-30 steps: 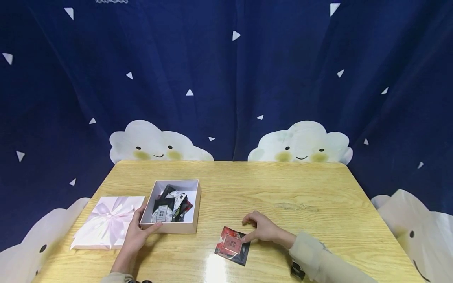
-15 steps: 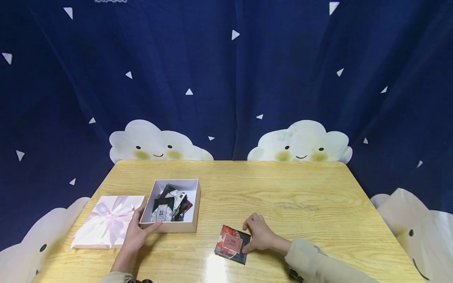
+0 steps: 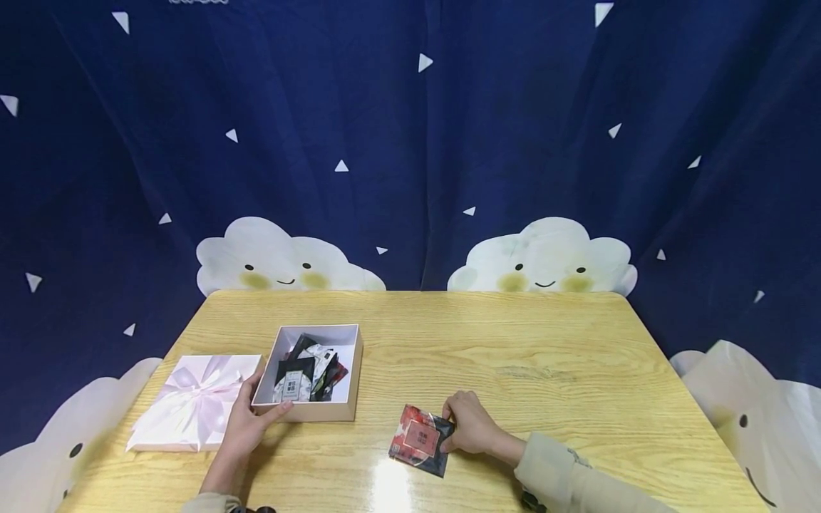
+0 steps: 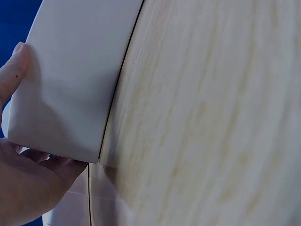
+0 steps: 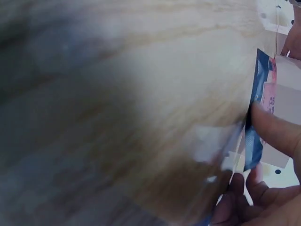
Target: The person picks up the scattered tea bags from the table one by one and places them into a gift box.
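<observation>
In the head view my left hand (image 3: 249,420) grips the near left corner of an open white box (image 3: 354,409). Its thumb lies on the front wall and the fingers are at the left side; the left wrist view shows the thumb (image 4: 14,70) near the box's rim. Inside the box lie several black, white and red sachets (image 3: 293,380). My right hand (image 3: 476,427) pinches the right edge of a red and black square sachet (image 3: 420,439) low over the table. From the right wrist, that sachet (image 5: 259,94) appears edge-on, thumb against it.
A pale pink lid with a ribbon bow (image 3: 199,400) lies left of the box, close to my left hand. All this is on a wooden table (image 3: 513,342). Behind the table's far edge hangs a dark blue curtain (image 3: 321,128) with cloud figures.
My right hand has shifted from the sachet's top face to its right edge, thumb and finger closing on it. The sachet has turned and lifted slightly. The left hand and box stay put.
</observation>
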Demonstrator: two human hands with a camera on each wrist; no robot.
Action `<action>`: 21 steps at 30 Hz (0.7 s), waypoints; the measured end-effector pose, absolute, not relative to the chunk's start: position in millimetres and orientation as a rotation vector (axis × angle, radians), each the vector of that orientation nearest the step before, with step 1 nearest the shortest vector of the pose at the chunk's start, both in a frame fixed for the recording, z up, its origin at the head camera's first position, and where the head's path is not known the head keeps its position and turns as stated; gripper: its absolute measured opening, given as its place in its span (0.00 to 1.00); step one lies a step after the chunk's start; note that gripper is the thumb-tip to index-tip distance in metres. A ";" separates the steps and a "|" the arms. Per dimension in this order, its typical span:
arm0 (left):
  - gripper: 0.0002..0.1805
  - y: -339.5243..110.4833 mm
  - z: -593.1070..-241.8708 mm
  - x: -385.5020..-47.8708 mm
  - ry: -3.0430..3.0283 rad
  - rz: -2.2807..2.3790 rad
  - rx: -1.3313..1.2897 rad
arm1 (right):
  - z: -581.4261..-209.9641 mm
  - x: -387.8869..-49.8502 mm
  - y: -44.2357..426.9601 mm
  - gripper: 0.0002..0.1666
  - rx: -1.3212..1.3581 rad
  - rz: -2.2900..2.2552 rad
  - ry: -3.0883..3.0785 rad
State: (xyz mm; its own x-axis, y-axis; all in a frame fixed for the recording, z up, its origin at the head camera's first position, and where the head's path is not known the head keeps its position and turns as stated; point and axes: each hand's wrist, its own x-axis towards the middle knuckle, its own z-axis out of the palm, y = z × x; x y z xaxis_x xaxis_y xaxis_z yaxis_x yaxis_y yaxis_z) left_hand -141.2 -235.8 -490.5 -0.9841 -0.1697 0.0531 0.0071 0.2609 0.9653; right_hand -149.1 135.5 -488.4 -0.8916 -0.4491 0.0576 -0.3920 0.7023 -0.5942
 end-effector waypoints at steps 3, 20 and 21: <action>0.46 -235.5 -489.1 -140.6 -2.390 -1.807 0.163 | -487.0 -150.4 135.9 0.26 -0.688 -0.960 2.814; 0.46 -236.3 -490.3 -140.9 -2.371 -1.825 0.175 | -481.2 -167.2 150.9 0.12 -0.405 -1.521 2.240; 0.46 -236.0 -490.1 -140.9 -2.368 -1.825 0.173 | -480.4 -168.1 151.9 0.12 -0.386 -1.543 2.208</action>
